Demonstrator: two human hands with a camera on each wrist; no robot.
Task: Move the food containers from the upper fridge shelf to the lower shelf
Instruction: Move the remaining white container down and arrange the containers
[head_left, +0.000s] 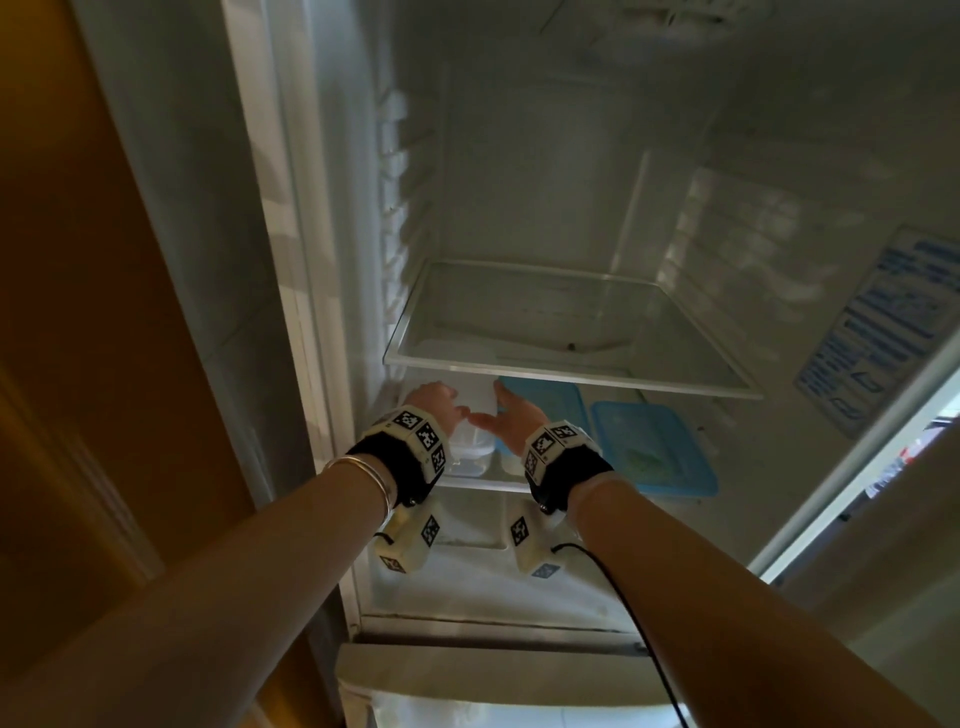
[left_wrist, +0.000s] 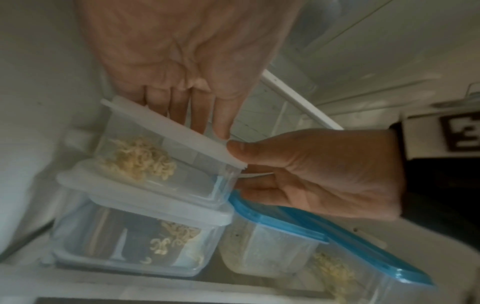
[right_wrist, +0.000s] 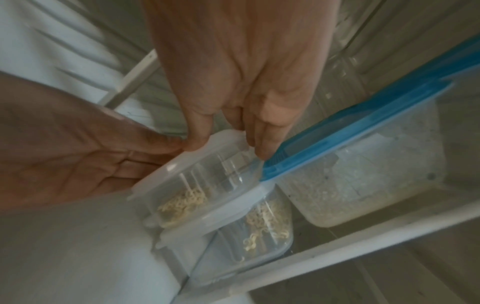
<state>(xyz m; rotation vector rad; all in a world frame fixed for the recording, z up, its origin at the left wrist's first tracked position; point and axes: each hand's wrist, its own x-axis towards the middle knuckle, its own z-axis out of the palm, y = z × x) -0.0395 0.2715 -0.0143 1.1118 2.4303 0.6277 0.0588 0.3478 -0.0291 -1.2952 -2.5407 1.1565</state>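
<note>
A small clear container (head_left: 478, 401) of noodles with a white lid (left_wrist: 166, 131) sits tilted on top of a larger white-lidded container (left_wrist: 130, 236) at the left end of the lower shelf (head_left: 483, 486). My left hand (head_left: 441, 402) holds its left side, thumb on the lid, fingers (left_wrist: 179, 111) running down the far edge. From the right, my right hand (head_left: 506, 410) pinches the lid corner with the thumb above and the fingers below (left_wrist: 249, 168). In the right wrist view both thumbs meet on the small container's lid (right_wrist: 207, 152). The upper glass shelf (head_left: 571, 374) is bare.
Two blue-lidded containers (head_left: 550, 400) (head_left: 649, 447) stand to the right on the lower shelf, the nearer one (right_wrist: 363, 185) touching the stack. The fridge's left wall (head_left: 363, 312) is close beside the stack. A drawer front (head_left: 467, 670) lies below.
</note>
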